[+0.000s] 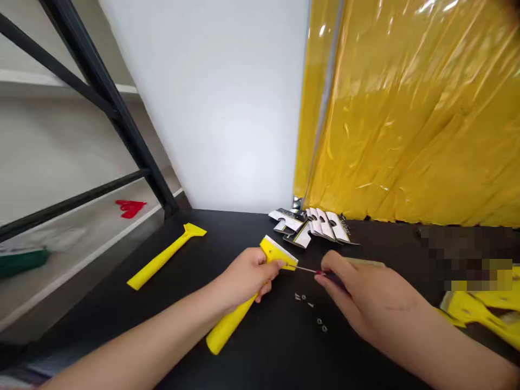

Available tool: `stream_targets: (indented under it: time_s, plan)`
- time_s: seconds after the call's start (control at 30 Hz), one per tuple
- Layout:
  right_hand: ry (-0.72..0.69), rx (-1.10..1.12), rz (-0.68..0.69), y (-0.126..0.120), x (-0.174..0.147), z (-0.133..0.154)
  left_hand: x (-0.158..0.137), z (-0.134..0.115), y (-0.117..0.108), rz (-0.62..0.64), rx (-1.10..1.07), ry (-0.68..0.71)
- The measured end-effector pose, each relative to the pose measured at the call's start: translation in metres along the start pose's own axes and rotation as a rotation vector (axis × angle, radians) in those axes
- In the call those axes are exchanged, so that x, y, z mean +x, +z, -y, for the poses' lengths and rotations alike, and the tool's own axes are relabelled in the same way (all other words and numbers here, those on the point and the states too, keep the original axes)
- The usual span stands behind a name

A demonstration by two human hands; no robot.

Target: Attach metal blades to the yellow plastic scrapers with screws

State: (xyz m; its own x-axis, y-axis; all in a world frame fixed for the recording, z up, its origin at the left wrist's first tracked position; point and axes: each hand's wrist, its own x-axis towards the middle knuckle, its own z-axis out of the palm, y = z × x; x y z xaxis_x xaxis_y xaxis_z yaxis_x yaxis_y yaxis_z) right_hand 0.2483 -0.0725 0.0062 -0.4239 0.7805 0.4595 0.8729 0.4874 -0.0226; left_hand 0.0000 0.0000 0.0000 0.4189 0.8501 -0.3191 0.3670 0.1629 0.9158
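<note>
My left hand (254, 271) is closed around the neck of a yellow scraper (231, 327), its wide head pointing away from me. In my right hand (357, 290) is a screwdriver (306, 269), its thin shaft reaching left to the scraper's head. The tip meets the head near its right end, beside my left thumb. Most of the screwdriver's handle is hidden by my fingers. Small screws (310, 304) and nuts (322, 325) lie loose on the black table (268, 357) between my hands. A second yellow scraper (162, 260) rests at the left.
White and black cardboard pieces (325, 225) lie in a pile at the back. More yellow scrapers (475, 309) are heaped at the right edge. Behind the table stand a white panel (227, 108) and a yellow plastic curtain (406, 119). A black-framed shelf (134, 146) borders the left.
</note>
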Motion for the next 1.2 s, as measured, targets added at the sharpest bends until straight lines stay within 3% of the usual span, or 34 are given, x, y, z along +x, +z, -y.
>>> stream_targets:
  time_s: [1.2]
  plan:
    - [0.079,0.132,0.018,-0.0014,0.0041,0.0022,0.0016,-0.0028,-0.0029,-0.035,0.013,-0.003]
